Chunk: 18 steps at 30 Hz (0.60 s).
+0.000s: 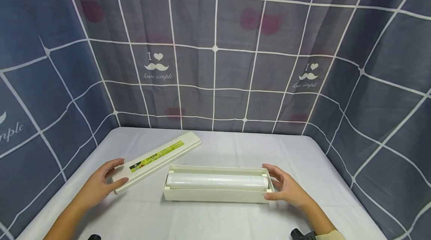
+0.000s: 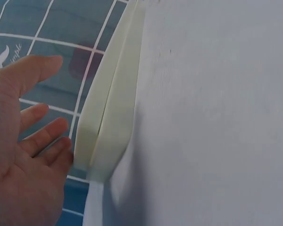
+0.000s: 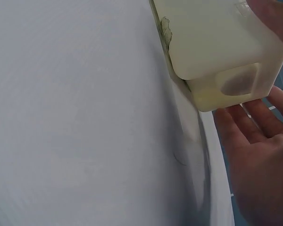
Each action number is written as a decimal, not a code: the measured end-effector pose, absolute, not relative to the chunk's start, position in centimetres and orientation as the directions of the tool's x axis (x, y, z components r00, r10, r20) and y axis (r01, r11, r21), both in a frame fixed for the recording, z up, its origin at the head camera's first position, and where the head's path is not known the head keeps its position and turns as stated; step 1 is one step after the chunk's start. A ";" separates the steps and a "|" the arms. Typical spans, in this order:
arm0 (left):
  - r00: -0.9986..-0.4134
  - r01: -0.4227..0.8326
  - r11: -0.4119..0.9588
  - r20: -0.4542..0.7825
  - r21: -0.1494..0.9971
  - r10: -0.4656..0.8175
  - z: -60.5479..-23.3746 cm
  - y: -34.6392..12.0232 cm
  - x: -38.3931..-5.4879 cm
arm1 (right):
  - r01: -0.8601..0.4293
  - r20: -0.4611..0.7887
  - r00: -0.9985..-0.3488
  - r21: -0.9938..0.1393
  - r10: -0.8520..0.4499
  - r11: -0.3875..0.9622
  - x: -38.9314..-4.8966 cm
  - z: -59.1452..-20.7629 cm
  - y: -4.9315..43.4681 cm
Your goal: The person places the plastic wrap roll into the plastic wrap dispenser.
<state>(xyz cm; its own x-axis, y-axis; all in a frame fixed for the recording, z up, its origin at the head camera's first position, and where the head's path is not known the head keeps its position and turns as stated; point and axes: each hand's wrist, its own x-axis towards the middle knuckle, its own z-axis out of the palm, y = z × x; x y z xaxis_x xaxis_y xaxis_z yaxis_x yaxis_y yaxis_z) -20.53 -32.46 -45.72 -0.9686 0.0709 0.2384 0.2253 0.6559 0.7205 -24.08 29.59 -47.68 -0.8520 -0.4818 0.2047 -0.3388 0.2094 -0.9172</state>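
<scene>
A long cream plastic box (image 1: 215,195) lies on the white-covered table, its top uncovered. Inside it is a glossy white roll (image 1: 217,182) that looks like cling film. My right hand (image 1: 286,189) holds the box's right end, thumb at the front corner and fingers reaching round to the back. In the right wrist view, fingers meet the end wall of the box (image 3: 226,42). To the left, a cream lid (image 1: 175,150) with a green and yellow label lies slanted. My left hand (image 1: 95,185) is spread around its near end, and the left wrist view shows a gap beside the lid (image 2: 111,103).
A white cloth (image 1: 249,146) covers the table. Dark grey-blue curtains with white grid lines (image 1: 195,64) stand behind and on both sides. Dark wrist-worn gear (image 1: 301,234) shows at the bottom edge, beside a pale sleeve (image 1: 331,235).
</scene>
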 end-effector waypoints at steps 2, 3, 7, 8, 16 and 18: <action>-0.966 0.229 0.670 0.248 0.706 0.070 -45.9 -32.8 -20.6 | -0.321 0.197 -0.853 -0.929 -0.484 0.187 -24.1 -47.7 29.6; -0.964 0.236 0.673 0.256 0.701 0.071 -46.0 -33.0 -20.6 | -0.310 0.191 -0.853 -0.934 -0.486 0.176 -24.1 -47.7 29.6; -0.951 0.274 0.674 0.297 0.686 0.084 -46.3 -33.7 -20.8 | -0.267 0.165 -0.856 -0.952 -0.490 0.147 -24.1 -47.7 29.6; -0.949 0.281 0.669 0.301 0.687 0.090 -46.4 -33.8 -20.8 | -0.259 0.158 -0.857 -0.955 -0.490 0.144 -24.1 -47.7 29.6; -0.944 0.308 0.681 0.305 0.664 0.129 -46.8 -34.7 -21.1 | -0.245 0.153 -0.854 -0.961 -0.498 0.126 -24.2 -48.2 29.6; -0.944 0.308 0.689 0.298 0.656 0.138 -46.8 -34.9 -21.1 | -0.235 0.146 -0.857 -0.964 -0.494 0.123 -24.2 -48.2 29.6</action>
<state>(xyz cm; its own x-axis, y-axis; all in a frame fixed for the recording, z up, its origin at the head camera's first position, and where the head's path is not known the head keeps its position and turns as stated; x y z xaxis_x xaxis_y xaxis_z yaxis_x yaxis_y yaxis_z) -21.12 -34.87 -46.80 -0.9444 0.1385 0.2983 0.3082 0.6890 0.6559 -24.22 29.64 -48.25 -0.8569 -0.4945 0.1459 -0.2351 0.1228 -0.9642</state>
